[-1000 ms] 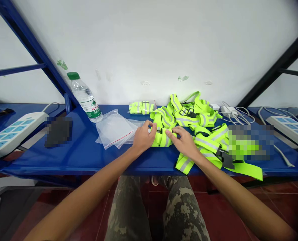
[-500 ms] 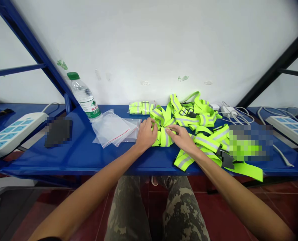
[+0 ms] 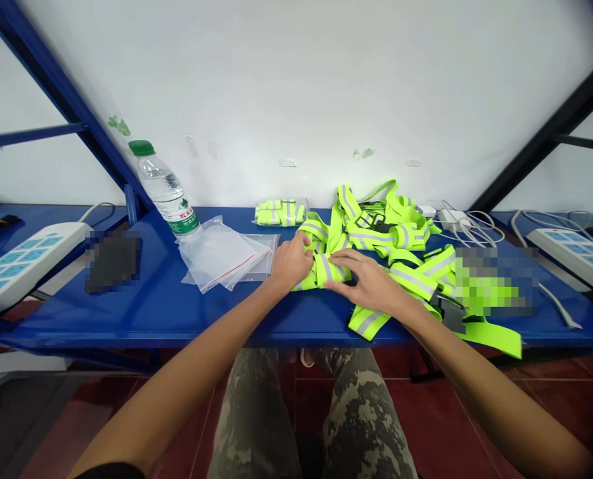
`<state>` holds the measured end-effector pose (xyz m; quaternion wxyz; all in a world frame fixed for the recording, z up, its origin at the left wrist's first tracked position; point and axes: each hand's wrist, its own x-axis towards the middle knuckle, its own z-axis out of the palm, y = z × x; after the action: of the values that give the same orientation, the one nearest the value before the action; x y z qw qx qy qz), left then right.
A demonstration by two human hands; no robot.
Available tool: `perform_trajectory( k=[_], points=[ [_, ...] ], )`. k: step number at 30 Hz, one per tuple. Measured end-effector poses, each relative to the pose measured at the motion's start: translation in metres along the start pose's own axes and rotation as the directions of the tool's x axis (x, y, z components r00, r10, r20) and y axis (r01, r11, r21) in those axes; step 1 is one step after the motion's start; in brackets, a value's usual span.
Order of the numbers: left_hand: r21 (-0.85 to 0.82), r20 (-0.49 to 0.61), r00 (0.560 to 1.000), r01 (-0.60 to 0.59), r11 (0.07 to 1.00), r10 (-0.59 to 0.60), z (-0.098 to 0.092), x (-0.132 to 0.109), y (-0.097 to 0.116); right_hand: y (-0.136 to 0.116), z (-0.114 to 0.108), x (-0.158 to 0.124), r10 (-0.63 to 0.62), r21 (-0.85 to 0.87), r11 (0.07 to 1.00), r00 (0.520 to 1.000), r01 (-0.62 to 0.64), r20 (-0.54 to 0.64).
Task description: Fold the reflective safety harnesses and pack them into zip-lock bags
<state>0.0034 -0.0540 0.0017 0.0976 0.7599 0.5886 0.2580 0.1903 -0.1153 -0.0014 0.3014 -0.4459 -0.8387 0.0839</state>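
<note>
Blue bench (image 3: 167, 313) against white wall. My left hand (image 3: 290, 263) pinches left end of folded hi-vis strap (image 3: 326, 271), which sits mid-bench near front edge. My right hand (image 3: 371, 283) lies flat on it, fingers pressing folds down, not gripping. Risk: springy webbing unfolds if pressure eases. Risk: loose tail (image 3: 369, 322) at bench edge, touching tangled strap pile (image 3: 391, 229), snags and drags fold apart. Zip bags (image 3: 221, 256) just left, slippery underhand

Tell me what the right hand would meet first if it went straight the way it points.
Likely the left hand, right across the folded strap that the right hand rests on; depth is unclear.
</note>
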Motion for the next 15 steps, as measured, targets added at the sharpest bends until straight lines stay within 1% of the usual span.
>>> perform_trajectory(
  k=[1,3,7,10,11,13,15],
  points=[
    [0.017,0.002,1.000,-0.007,1.000,0.006,0.000,0.000,0.000,0.001,-0.002,-0.001,-0.016,-0.031,0.999,0.998,0.018,0.053],
    [0.040,0.004,1.000,-0.028,0.999,0.028,0.000,0.000,0.001,0.002,-0.004,-0.003,-0.045,-0.094,0.994,0.993,0.055,0.110],
    [0.074,-0.011,1.000,-0.008,0.997,0.009,-0.003,-0.004,0.004,0.001,0.001,-0.002,-0.119,-0.215,0.966,0.984,0.145,0.129],
    [0.049,-0.025,1.000,0.000,0.999,0.001,-0.011,-0.017,0.007,-0.001,0.004,-0.001,-0.141,-0.242,0.955,0.981,0.171,0.134],
    [0.035,-0.044,0.999,-0.021,0.999,0.023,-0.014,-0.024,0.008,-0.002,0.005,-0.001,-0.138,-0.236,0.957,0.981,0.167,0.136],
    [0.033,-0.111,0.987,-0.113,0.993,0.116,-0.017,-0.037,0.009,-0.002,0.004,0.000,-0.123,-0.208,0.967,0.983,0.149,0.135],
    [0.072,-0.184,0.958,-0.210,0.975,0.220,-0.016,-0.047,0.010,-0.002,0.002,0.001,-0.107,-0.167,0.977,0.985,0.130,0.137]
  ],
)
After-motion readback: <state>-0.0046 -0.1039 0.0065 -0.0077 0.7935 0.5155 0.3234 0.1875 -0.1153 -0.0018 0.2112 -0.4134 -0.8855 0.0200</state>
